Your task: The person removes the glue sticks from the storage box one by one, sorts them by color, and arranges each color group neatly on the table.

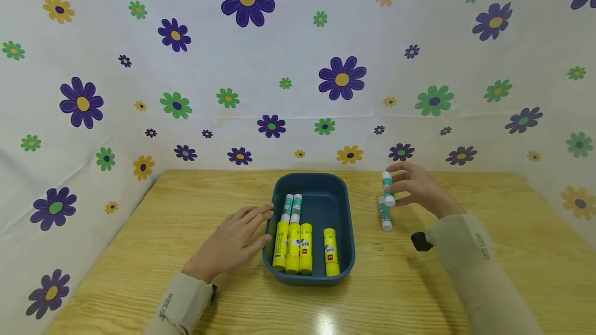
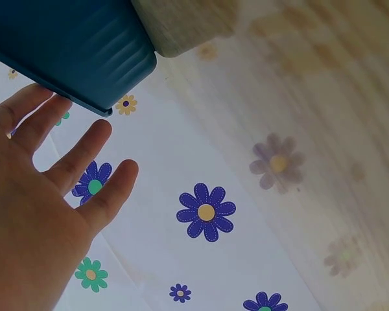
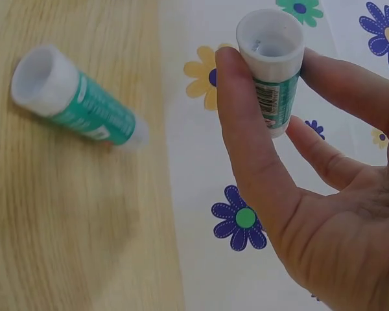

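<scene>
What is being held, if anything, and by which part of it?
A white-and-teal cylindrical plastic glue stick, held by its sides in the right grip.

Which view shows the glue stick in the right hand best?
The right wrist view: the glue stick appears large, its hollow end and barcode visible. The head view shows it small, partly covered by the right hand; the left wrist view misses it.

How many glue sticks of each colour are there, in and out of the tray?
Yellow glue sticks: 4, all in the tray
Green-and-white glue sticks: 4 (2 in the tray, 1 on the table, 1 in the right hand)
Total: 8
</scene>
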Demonstrator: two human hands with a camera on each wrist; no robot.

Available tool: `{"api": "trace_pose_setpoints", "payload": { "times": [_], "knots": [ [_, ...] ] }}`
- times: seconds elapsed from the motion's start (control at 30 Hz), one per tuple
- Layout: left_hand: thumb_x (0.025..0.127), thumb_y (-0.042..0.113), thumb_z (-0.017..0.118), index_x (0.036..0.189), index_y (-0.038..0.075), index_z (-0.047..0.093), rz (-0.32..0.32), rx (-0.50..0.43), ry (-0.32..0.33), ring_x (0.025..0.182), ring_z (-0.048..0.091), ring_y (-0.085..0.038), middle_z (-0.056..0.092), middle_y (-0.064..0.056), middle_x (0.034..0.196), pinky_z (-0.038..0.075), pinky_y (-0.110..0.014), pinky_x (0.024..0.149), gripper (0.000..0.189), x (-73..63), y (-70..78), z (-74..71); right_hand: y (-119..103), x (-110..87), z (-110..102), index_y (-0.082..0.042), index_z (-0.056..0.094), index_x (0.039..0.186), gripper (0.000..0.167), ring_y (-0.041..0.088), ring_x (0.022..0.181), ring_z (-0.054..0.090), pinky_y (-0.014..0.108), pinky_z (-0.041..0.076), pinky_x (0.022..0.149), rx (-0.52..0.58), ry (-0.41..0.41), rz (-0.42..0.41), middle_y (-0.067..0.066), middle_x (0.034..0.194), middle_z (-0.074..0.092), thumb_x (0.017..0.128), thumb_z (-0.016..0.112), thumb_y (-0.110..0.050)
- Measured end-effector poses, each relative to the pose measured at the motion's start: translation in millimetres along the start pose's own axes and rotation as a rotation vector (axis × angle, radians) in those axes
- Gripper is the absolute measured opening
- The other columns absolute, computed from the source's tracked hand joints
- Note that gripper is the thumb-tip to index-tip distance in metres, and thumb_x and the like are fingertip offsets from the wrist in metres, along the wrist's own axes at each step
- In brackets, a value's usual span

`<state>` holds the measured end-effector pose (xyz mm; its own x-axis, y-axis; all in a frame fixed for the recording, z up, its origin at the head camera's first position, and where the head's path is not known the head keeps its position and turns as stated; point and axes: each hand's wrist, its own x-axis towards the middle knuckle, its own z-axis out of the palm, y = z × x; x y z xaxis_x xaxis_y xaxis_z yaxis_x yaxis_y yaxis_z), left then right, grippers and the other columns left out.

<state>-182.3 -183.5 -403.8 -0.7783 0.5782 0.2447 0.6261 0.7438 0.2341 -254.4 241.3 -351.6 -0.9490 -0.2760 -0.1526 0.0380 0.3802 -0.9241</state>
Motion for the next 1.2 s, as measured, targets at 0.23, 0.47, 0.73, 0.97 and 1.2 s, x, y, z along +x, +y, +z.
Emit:
{"api": "trace_pose_setpoints", "payload": {
  "times": [0.23, 0.47, 0.73, 0.97, 1.2],
  "knots": [
    [0.105, 0.031, 0.057, 0.145, 0.003, 0.053, 0.004, 0.006, 0.010, 0.139, 0.043, -0.033, 0.043, -0.007, 0.157, 0.037, -0.063, 0.108, 0.049, 2.2, 0.1, -1.0, 13, -2.8, -7, 0.009, 0.027, 0.150, 0.063, 0.042, 0.115, 0.055, 0.050, 0.057, 0.090, -0.021, 0.000, 0.023, 0.038, 0.142, 0.036, 0.099, 0.061, -0.005],
    [0.104, 0.031, 0.058, 0.144, 0.003, 0.054, 0.006, 0.011, 0.007, 0.139, 0.043, -0.033, 0.044, -0.007, 0.156, 0.038, -0.063, 0.107, 0.049, 2.2, -0.3, -1.5, 25, -3.1, -6, 0.009, 0.030, 0.149, 0.063, 0.043, 0.114, 0.055, 0.047, 0.059, 0.086, -0.043, 0.029, 0.076, 0.037, 0.140, 0.039, 0.096, 0.064, -0.001],
    [0.104, 0.034, 0.058, 0.144, 0.004, 0.055, 0.005, 0.003, 0.012, 0.138, 0.044, -0.033, 0.044, -0.007, 0.156, 0.038, -0.063, 0.107, 0.051, 0.4, -1.1, -2.5, 35, -1.2, -2, 0.011, 0.035, 0.144, 0.060, 0.038, 0.102, 0.059, 0.046, 0.061, 0.079, -0.124, 0.047, 0.131, 0.037, 0.131, 0.042, 0.094, 0.065, 0.001],
    [0.104, 0.033, 0.059, 0.145, 0.004, 0.054, -0.004, 0.003, -0.005, 0.139, 0.043, -0.032, 0.043, -0.007, 0.157, 0.037, -0.063, 0.108, 0.050, -0.3, 0.5, -2.6, 41, 1.7, 0, 0.010, 0.039, 0.141, 0.056, 0.039, 0.098, 0.059, 0.044, 0.061, 0.076, -0.169, 0.068, 0.192, 0.037, 0.129, 0.042, 0.093, 0.067, 0.003],
    [0.103, 0.033, 0.060, 0.144, 0.004, 0.054, 0.001, 0.004, 0.002, 0.139, 0.044, -0.032, 0.044, -0.007, 0.156, 0.037, -0.063, 0.108, 0.051, 0.1, 0.6, -2.0, 43, 3.4, 3, 0.012, 0.041, 0.137, 0.055, 0.036, 0.092, 0.063, 0.042, 0.061, 0.073, -0.215, 0.056, 0.180, 0.040, 0.127, 0.045, 0.090, 0.070, 0.003]
  ]
}}
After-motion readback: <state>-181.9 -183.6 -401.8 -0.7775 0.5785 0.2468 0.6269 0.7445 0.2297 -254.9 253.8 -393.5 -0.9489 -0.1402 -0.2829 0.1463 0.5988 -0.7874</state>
